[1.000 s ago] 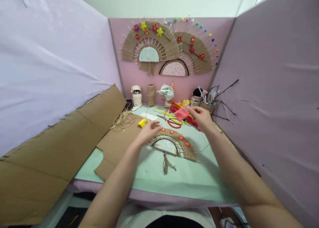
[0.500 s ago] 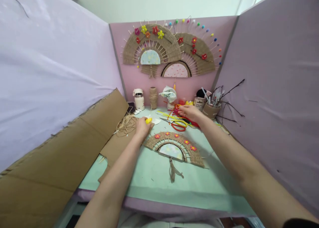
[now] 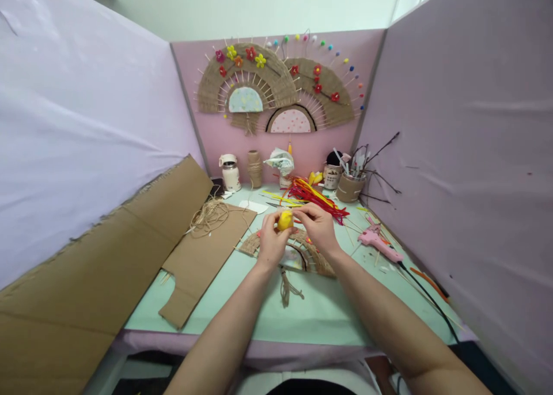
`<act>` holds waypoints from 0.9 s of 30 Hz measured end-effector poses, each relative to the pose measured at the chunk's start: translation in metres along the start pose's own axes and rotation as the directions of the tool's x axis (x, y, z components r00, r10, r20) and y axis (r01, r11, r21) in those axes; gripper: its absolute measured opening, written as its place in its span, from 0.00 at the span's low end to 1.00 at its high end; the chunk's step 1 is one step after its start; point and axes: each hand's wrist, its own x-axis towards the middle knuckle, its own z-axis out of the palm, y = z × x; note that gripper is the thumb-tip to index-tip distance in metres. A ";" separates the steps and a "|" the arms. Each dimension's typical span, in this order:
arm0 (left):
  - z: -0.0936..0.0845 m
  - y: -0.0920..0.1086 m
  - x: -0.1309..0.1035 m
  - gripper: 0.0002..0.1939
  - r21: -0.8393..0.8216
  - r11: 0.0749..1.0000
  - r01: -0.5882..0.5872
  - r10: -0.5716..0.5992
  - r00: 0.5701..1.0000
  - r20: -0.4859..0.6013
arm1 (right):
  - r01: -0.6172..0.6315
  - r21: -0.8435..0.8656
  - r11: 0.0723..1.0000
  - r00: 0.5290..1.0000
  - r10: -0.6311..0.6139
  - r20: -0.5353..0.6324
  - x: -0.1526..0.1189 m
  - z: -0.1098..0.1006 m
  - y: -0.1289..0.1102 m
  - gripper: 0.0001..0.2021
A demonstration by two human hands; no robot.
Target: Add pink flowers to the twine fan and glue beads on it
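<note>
My left hand [image 3: 273, 240] is closed around a small round yellow thing [image 3: 285, 220] whose kind I cannot make out. At its right edge, the thumb and fingers of my right hand [image 3: 317, 227] are pinched together; what lies between those fingertips is hidden. Both hands are raised over a woven twine fan [image 3: 249, 245] with red flowers, a pale half-round centre and a twine tassel [image 3: 286, 288]. Scissors [image 3: 276, 205] lie just behind the hands, mostly covered, beside a bundle of red and yellow pipe cleaners [image 3: 317, 196].
Cardboard [image 3: 203, 262] and tangled twine [image 3: 209, 216] lie at left. A pink glue gun [image 3: 380, 245] with a black cord rests at right. Along the back stand a white bottle [image 3: 230, 173], a twine spool [image 3: 254, 170] and a twig-filled pot [image 3: 351, 187]. Two larger fans [image 3: 207, 95] hang behind.
My left hand has brought the yellow thing right and nearer, over the fan. My right hand has come from the pipe cleaners to meet it. The camera view has turned slightly right.
</note>
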 end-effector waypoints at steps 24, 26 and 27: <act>-0.015 -0.002 -0.001 0.08 -0.144 0.981 0.131 -0.143 0.987 -0.074 | 0.127 -0.187 0.974 0.958 -0.071 0.277 -0.013 0.005 0.004 0.06; -0.014 -0.002 -0.001 0.09 -0.151 0.976 0.155 -0.166 0.984 -0.058 | 0.141 -0.189 0.972 0.958 -0.086 0.273 -0.012 0.004 0.004 0.06; -0.013 -0.003 -0.001 0.09 -0.165 0.971 0.173 -0.183 0.982 -0.042 | 0.147 -0.193 0.970 0.961 -0.094 0.259 -0.012 0.004 0.004 0.07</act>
